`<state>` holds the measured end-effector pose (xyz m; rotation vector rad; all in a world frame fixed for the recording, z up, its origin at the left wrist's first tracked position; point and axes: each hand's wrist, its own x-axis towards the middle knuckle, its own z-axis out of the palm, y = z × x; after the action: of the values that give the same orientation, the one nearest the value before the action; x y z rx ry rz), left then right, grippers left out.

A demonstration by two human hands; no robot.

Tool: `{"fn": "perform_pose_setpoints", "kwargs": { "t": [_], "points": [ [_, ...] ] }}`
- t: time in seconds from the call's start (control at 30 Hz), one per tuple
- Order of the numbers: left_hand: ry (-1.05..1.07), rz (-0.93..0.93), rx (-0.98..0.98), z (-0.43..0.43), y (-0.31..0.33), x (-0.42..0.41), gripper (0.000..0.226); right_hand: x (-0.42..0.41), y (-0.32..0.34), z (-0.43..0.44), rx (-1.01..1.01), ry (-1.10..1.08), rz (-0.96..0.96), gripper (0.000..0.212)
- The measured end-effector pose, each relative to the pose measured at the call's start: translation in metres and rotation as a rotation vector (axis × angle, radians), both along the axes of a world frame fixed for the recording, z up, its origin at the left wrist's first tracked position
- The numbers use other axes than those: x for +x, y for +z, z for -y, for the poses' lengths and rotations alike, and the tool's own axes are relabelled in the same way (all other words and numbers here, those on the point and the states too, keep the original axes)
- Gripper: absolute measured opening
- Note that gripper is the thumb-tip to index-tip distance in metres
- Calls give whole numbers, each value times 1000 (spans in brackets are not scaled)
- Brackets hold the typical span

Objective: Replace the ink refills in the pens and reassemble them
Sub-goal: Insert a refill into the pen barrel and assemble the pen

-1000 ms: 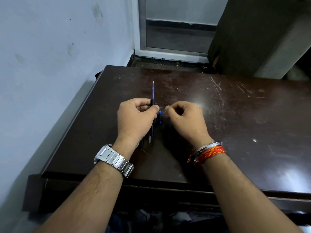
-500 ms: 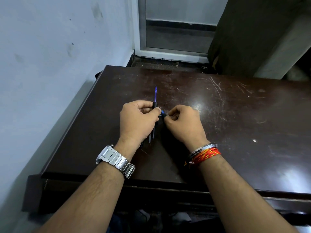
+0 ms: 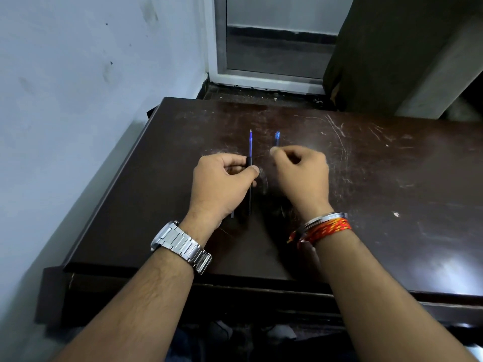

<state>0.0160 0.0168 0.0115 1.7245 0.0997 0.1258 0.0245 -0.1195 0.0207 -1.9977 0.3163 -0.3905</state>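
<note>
My left hand grips a black pen barrel upright over the dark table. A thin blue ink refill sticks out of the barrel's top end, pointing away from me. My right hand is pinched on a small blue pen piece, held up just right of the refill and apart from it. More dark pen parts lie under my left hand, mostly hidden.
The brown table is scratched and glossy, with its front edge near my forearms. A pale wall runs along the left side. A door frame and a dark curtain stand beyond the far edge.
My right hand has risen from beside the barrel and now holds a small blue piece up next to the refill. The left hand has kept its grip.
</note>
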Motion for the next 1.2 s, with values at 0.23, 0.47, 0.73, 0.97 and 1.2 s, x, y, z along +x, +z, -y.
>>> {"fn": "perform_pose_setpoints", "kwargs": {
  "t": [0.23,0.47,0.73,0.97,1.2],
  "points": [
    [-235,-28,76,6,-2,-4,18,5,13,4,627,-3,109,14],
    [-273,5,182,6,-3,-3,10,3,12,6,629,44,85,11],
    [-215,35,177,5,-1,-3,14,2,10,2,536,112,43,14],
    [-135,67,78,3,0,-2,15,-2,7,-3,484,241,-7,12],
    [-103,78,52,2,0,-1,24,-1,6,-6,499,264,-29,22]
  ]
}}
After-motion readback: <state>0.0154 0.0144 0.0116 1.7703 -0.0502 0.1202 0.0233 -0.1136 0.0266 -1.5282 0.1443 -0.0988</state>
